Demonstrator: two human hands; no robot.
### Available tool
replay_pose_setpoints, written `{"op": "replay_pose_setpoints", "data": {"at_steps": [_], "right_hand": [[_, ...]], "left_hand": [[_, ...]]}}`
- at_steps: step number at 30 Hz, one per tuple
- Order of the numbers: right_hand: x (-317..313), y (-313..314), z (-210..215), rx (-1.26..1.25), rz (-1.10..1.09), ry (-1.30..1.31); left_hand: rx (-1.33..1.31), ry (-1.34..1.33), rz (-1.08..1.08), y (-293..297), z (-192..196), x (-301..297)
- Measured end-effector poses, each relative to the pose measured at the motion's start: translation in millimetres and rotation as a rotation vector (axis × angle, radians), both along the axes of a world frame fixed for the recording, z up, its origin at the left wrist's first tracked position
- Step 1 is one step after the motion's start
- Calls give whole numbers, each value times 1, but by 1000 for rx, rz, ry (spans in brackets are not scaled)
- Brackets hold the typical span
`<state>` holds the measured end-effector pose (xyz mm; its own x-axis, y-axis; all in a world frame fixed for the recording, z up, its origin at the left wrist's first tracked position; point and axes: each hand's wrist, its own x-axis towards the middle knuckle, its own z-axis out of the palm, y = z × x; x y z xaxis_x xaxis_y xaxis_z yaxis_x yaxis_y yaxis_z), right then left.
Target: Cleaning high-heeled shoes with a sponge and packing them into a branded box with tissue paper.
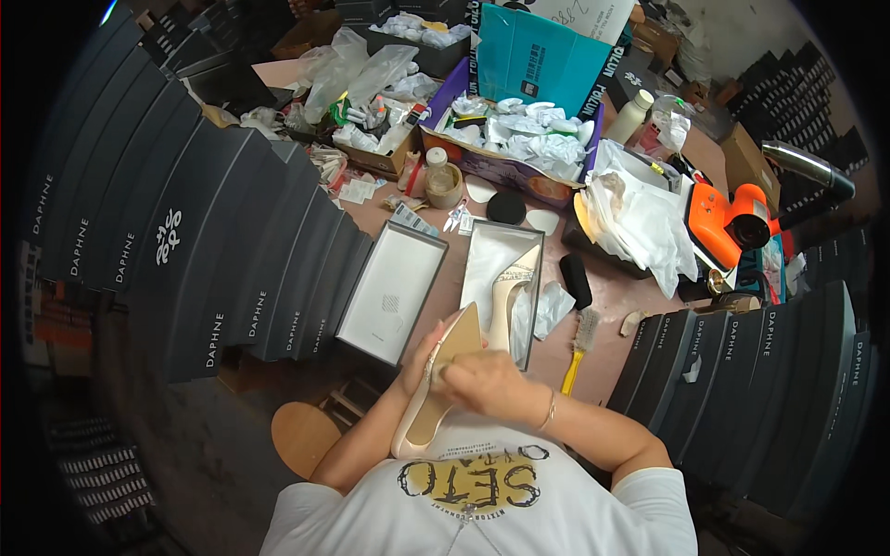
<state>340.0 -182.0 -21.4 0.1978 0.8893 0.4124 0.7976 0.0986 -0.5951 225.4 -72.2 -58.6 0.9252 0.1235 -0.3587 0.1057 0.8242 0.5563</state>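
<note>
“One pointed-toe pump [461,335]: appearance?”
“Cream-edged; tan sole [426,419] exposed, toe directed away from the white T-shirt [593,514].”
“Relative to the grip?”
“Left hand [419,363] clamped along its left side; right hand [489,382] curled over the sole, whether holding anything cannot be told.”

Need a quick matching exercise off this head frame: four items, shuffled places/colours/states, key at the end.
Things
1. Held shoe
2. Second shoe
3. Brush
4. Purple box

Places, colours, states
A. Has a yellow handle
B. Heaped with crumpled white paper
C. Gripped by the left hand, tan sole facing the camera
D. Lying inside the open shoebox

Pairs: 1-C, 2-D, 3-A, 4-B
</note>
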Motion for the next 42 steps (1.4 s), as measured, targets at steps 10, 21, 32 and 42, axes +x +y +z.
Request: {"op": "replay_pose_setpoints", "data": {"at_steps": [10,21,32,42], "right_hand": [[19,25,-5,-83,-174,88],[-19,8,12,70,97,-41],[-21,22,-4,-174,31,-23],[11,35,-22,215,-356,1734]], "left_hand": [[-4,-57,-54,-6,6,-11],[109,89,208,-18,9,-16],[43,27,108,4,14,-35],[-58,-222,-167,78,13,-13]]}}
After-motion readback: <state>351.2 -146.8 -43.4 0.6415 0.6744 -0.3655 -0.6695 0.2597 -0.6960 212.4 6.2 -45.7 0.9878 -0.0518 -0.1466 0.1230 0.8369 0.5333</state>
